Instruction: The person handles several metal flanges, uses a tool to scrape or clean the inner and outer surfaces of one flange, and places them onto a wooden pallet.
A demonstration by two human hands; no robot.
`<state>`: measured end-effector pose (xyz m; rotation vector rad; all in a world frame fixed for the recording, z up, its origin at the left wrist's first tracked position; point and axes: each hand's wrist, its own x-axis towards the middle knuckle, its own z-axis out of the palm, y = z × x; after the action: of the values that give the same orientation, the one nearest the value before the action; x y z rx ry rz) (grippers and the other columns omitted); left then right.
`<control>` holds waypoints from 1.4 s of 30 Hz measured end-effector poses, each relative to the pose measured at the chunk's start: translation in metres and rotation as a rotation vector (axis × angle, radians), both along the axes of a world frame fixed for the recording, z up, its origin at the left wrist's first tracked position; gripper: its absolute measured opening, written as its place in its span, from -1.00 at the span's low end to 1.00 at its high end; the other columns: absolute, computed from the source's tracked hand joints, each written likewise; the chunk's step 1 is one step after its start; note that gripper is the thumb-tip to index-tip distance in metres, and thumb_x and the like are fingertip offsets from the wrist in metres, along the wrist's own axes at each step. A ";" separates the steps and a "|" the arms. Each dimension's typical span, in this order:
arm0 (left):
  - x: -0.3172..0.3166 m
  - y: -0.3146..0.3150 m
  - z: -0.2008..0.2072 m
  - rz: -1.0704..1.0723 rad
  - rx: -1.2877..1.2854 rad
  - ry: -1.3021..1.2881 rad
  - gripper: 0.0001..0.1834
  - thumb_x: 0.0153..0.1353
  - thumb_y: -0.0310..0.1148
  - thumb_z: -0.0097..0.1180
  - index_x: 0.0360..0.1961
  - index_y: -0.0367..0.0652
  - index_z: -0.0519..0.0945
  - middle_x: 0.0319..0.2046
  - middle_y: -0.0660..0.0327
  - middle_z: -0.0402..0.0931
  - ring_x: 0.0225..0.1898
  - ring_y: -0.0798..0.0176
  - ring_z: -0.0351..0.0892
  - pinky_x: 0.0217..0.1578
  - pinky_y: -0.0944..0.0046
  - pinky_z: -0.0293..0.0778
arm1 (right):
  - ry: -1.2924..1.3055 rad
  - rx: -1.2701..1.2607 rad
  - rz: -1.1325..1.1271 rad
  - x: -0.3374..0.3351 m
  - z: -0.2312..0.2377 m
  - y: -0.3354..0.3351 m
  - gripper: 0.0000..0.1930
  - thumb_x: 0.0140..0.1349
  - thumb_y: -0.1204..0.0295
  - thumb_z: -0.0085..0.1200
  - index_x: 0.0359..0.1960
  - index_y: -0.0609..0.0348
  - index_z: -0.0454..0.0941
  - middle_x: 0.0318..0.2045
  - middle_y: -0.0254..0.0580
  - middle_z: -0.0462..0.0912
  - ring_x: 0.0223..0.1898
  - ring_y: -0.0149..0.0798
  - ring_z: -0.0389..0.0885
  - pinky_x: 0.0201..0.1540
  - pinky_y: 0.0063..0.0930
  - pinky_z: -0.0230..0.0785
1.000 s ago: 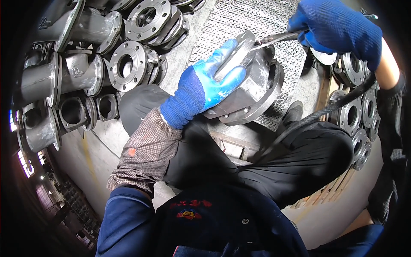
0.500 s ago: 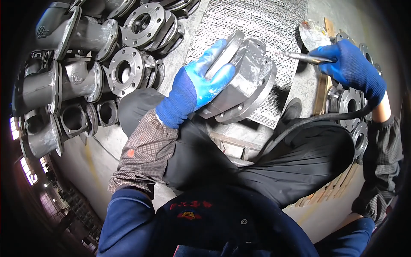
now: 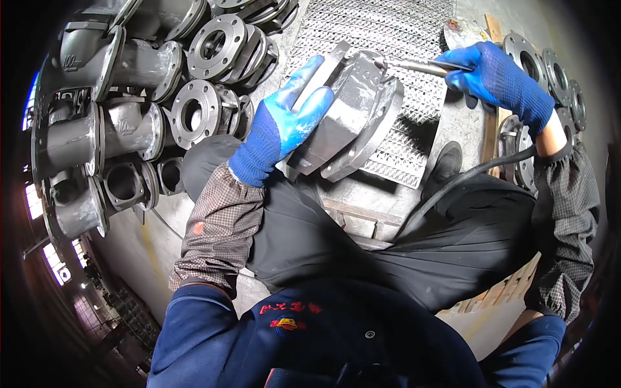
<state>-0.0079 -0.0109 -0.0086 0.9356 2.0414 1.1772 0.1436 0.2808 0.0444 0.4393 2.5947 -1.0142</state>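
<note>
Casting (image 3: 351, 111) tilts, flange (image 3: 318, 81) inside partly spread left grip (image 3: 283, 115); right grip (image 3: 495, 79) curls around slim tool (image 3: 417, 65).

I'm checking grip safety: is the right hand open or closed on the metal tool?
Closed: the right hand curls around the slim metal tool, whose tip is by the dark casting.

Raised numbers (image 3: 72, 63) and letters stand on one gray pipe (image 3: 80, 48) and on another pipe (image 3: 124, 115) below it. Red writing (image 3: 291, 308) is on the blue shirt (image 3: 323, 352).
</note>
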 end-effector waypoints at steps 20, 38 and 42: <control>-0.009 -0.009 0.010 -0.156 0.465 -0.275 -0.25 0.35 0.17 -0.45 0.23 -0.29 0.28 0.13 0.03 0.36 0.14 0.24 0.35 0.15 0.29 0.25 | 0.304 -1.404 -0.765 -0.013 0.005 -0.232 -0.75 0.19 0.39 0.05 -0.22 0.36 0.52 -0.48 -0.18 0.60 -0.54 -0.43 0.55 -0.54 -0.70 0.38; 0.001 -0.010 0.000 -0.101 0.539 -0.587 -0.38 0.23 -0.06 0.01 0.18 -0.29 0.33 0.19 0.01 0.28 0.18 0.13 0.34 0.19 0.25 0.24 | 0.493 0.133 -0.536 -0.003 -0.006 -0.225 -0.79 0.06 0.20 0.19 -0.45 0.07 0.60 -0.65 -0.09 0.57 -0.61 -0.08 0.58 -0.53 -0.24 0.40; 0.014 0.009 0.006 0.024 0.195 -0.034 -0.43 0.26 -0.34 0.08 0.23 -0.35 0.24 0.15 0.07 0.33 0.13 0.30 0.33 0.15 0.36 0.27 | 0.388 -0.158 -0.919 0.028 0.000 -0.152 -0.76 0.17 0.29 0.15 -0.36 0.26 0.58 -0.63 -0.37 0.51 -0.63 -0.55 0.40 -0.58 -0.63 0.27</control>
<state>0.0064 -0.0022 -0.0027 0.9772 1.9412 1.4155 0.1720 0.1286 0.0441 1.6172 2.5865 -1.6955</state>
